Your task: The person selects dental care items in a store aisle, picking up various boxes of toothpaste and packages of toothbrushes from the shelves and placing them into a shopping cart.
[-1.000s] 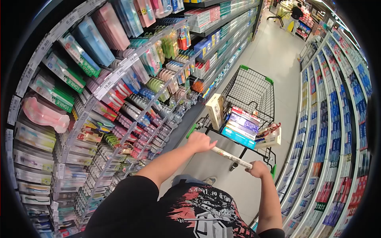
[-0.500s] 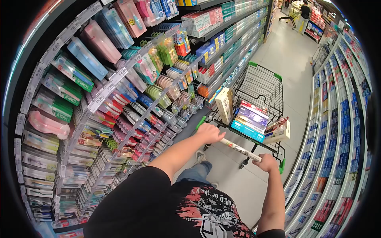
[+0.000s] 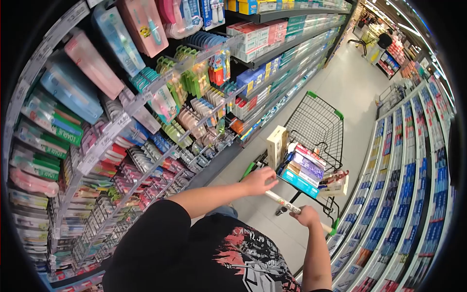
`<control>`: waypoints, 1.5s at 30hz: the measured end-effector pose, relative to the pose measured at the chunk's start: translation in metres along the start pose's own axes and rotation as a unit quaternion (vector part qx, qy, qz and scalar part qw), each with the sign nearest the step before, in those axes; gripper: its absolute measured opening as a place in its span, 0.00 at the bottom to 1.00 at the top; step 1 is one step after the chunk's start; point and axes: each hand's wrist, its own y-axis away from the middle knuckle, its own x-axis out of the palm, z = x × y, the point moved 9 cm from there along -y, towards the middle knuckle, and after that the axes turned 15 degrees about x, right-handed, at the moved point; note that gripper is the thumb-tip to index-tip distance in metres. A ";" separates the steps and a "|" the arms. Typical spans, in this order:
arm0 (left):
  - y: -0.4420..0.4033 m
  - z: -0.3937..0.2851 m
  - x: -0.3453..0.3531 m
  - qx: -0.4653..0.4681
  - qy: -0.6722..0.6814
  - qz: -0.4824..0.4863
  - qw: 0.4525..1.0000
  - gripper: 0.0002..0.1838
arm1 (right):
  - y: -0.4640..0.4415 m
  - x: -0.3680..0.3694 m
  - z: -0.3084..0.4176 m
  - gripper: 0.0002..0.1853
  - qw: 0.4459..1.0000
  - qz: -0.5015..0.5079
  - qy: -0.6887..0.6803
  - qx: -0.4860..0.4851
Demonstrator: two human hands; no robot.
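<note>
Shelf packs [image 3: 67, 130] read "DARLIE"; left hand [image 3: 260, 181] and right hand [image 3: 307, 216] at cart handle [image 3: 282, 201].

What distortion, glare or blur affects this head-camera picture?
Head view: heavy fisheye bending, the long white metal shelves bowing at right; black rounded vignette at the corners; bright ceiling light strips top right; the distant dark-haired person small and soft; the white cylindrical cart handle clearer.

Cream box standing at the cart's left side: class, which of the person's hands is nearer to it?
Left. The left hand is just below the cream box in the view; the right hand is on the white handle, farther right and lower.
</note>
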 end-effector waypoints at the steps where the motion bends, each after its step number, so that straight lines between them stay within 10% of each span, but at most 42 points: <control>1: -0.011 0.000 -0.028 0.022 0.058 -0.081 0.995 0.06 | -0.002 -0.002 -0.004 0.27 1.000 0.002 -0.002 0.006; 3: -0.031 -0.002 -0.112 0.118 -0.086 -0.198 0.969 0.05 | -0.013 -0.011 -0.009 0.27 1.000 0.003 0.003 0.006; 7: -0.019 0.033 -0.266 0.029 -0.232 -0.462 0.855 0.18 | -0.031 -0.022 -0.009 0.25 1.000 -0.010 0.015 -0.007; 13: -0.013 0.023 -0.337 -0.044 -0.367 -0.470 0.801 0.29 | -0.045 -0.045 -0.006 0.24 0.999 -0.028 0.034 -0.010; 25: -0.009 0.092 -0.348 -0.170 -0.325 -0.543 0.756 0.20 | -0.059 -0.047 0.002 0.27 0.991 0.056 -0.018 -0.119; 45: 0.013 0.117 -0.316 -0.156 0.000 -0.497 0.854 0.11 | -0.067 -0.040 0.008 0.22 0.973 0.048 -0.024 -0.226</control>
